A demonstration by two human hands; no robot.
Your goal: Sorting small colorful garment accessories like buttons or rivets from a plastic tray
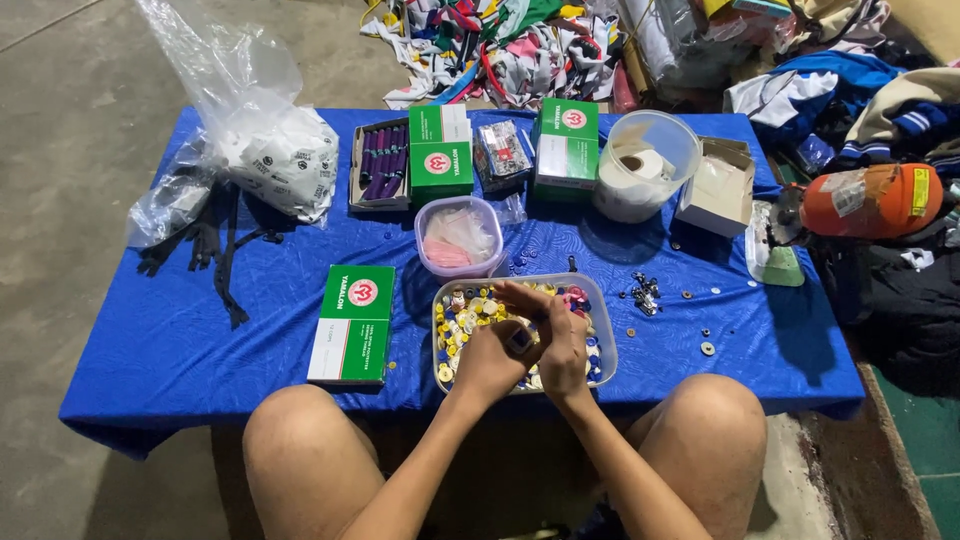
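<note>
A clear rectangular tub (602, 322) full of small coloured buttons and caps sits at the near edge of a low table with a blue cloth (250, 300). Both my hands meet above the tub. My left hand (492, 360) is curled, with a small dark piece pinched at its fingertips. Pressed against it, my right hand (560, 342) has its fingers stretched over the buttons and touches the same piece. My bare knees frame the table's front edge.
A green-and-white box (352, 322) lies left of the tub. Behind it stand a small pink-filled container (460, 236), more green boxes (440, 150), a tray of purple spools (378, 165), a clear bucket with a roll (645, 165) and plastic bags (265, 150). Loose small parts (645, 293) lie to the right.
</note>
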